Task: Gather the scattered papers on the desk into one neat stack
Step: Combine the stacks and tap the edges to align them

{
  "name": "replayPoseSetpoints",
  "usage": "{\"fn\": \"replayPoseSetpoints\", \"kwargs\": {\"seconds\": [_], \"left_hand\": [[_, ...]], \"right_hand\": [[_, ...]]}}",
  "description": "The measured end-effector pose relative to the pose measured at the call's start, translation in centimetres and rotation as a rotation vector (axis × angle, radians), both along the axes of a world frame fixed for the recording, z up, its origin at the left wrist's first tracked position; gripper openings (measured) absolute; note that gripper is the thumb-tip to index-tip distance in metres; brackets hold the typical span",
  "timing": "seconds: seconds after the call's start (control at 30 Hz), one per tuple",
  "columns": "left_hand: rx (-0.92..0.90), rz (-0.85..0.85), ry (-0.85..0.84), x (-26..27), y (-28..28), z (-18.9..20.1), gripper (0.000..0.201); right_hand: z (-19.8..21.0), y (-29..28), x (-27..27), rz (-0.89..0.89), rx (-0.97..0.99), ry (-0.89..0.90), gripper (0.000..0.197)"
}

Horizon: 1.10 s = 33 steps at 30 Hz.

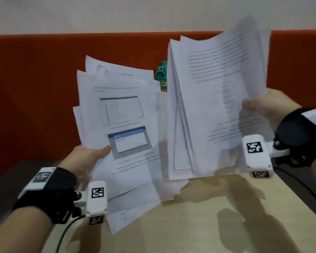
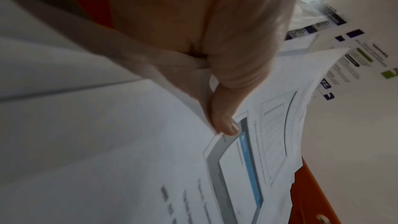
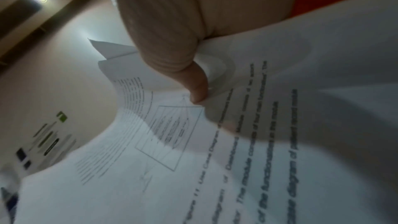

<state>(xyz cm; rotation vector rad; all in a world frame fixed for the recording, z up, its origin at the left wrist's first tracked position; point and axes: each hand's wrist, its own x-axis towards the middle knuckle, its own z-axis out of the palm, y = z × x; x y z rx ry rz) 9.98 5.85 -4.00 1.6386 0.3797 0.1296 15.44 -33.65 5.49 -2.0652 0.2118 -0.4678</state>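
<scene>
Two loose bundles of white printed papers are held up above the light wooden desk (image 1: 208, 225). My left hand (image 1: 91, 156) grips the left bundle (image 1: 120, 125) at its left edge, thumb on the front sheet with screenshot figures (image 2: 243, 159); the thumb (image 2: 224, 118) presses on that page. My right hand (image 1: 266, 105) pinches the right bundle (image 1: 212, 106) at its right edge, sheets fanned and curling; the thumb (image 3: 196, 81) lies on a text page (image 3: 193, 168). The bundles' lower corners hang near the desk, and their inner edges overlap. My other fingers are hidden behind the paper.
An orange partition (image 1: 35, 88) runs along the back of the desk. A teal object (image 1: 161, 73) shows between the two bundles against the partition. Black cables (image 1: 299, 183) trail at the desk's right and left edges. Posters hang on the pale wall (image 2: 355, 57).
</scene>
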Motion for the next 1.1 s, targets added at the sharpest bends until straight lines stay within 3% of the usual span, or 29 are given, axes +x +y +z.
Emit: {"fn": "replayPoseSetpoints", "kwargs": {"seconds": [0.17, 0.37, 0.4, 0.5, 0.53, 0.57, 0.63, 0.67, 0.73, 0.8, 0.87, 0.9, 0.93, 0.97, 1.03, 1.1], "left_hand": [[-0.021, -0.050, -0.026, 0.7, -2.7, -0.7, 0.046], [-0.102, -0.122, -0.020, 0.9, -4.0, -1.4, 0.042], [-0.095, -0.114, -0.025, 0.8, -4.1, -1.3, 0.048], [-0.051, -0.119, -0.038, 0.7, -4.2, -1.3, 0.107], [-0.024, -0.130, -0.051, 0.5, -4.4, -1.4, 0.109], [-0.025, -0.143, -0.069, 0.5, -4.7, -1.6, 0.094], [-0.091, -0.204, -0.087, 0.1, -5.9, -1.8, 0.044], [-0.096, -0.223, -0.098, 0.0, -6.4, -1.9, 0.031], [-0.083, -0.236, -0.128, -0.1, -6.4, -1.9, 0.030], [-0.098, -0.237, -0.150, 0.1, -5.6, -1.3, 0.032], [-0.132, -0.263, -0.190, 0.4, -5.0, -0.3, 0.040], [-0.140, -0.275, -0.215, 0.5, -5.0, 0.3, 0.042], [-0.139, -0.283, -0.240, 0.6, -5.2, 0.9, 0.041], [-0.135, -0.286, -0.272, 0.8, -5.4, 1.6, 0.042], [-0.125, -0.245, -0.345, 1.3, -6.0, 3.1, 0.042], [-0.121, -0.145, -0.454, 1.9, -6.3, 4.4, 0.036]], "right_hand": [[-2.2, 5.0, 0.4, 0.111, -0.059, 0.107, 0.027], [-6.3, 9.0, -0.3, 0.184, 0.030, 0.165, 0.018], [-6.6, 9.2, -0.4, 0.178, 0.053, 0.173, 0.017], [-7.5, 9.4, -0.5, 0.162, 0.142, 0.193, 0.028], [-7.9, 9.5, -0.5, 0.162, 0.151, 0.211, 0.031], [-8.3, 9.7, -0.4, 0.164, 0.145, 0.229, 0.033], [-8.9, 10.4, -0.4, 0.177, 0.127, 0.275, 0.035], [-9.3, 10.7, -0.3, 0.182, 0.133, 0.284, 0.036], [-9.7, 10.6, 0.1, 0.163, 0.236, 0.258, 0.048], [-9.4, 9.6, 0.3, 0.129, 0.415, 0.230, 0.076], [-8.8, 8.7, 0.3, 0.208, 0.531, 0.260, 0.102], [-8.4, 8.4, 0.3, 0.306, 0.579, 0.278, 0.106], [-7.8, 8.7, 0.1, 0.383, 0.617, 0.261, 0.096], [-7.1, 9.2, -0.1, 0.429, 0.638, 0.200, 0.075], [-5.6, 10.0, 0.0, 0.363, 0.602, 0.004, 0.041], [-4.4, 10.2, -0.4, 0.315, 0.559, -0.195, 0.032]]}}
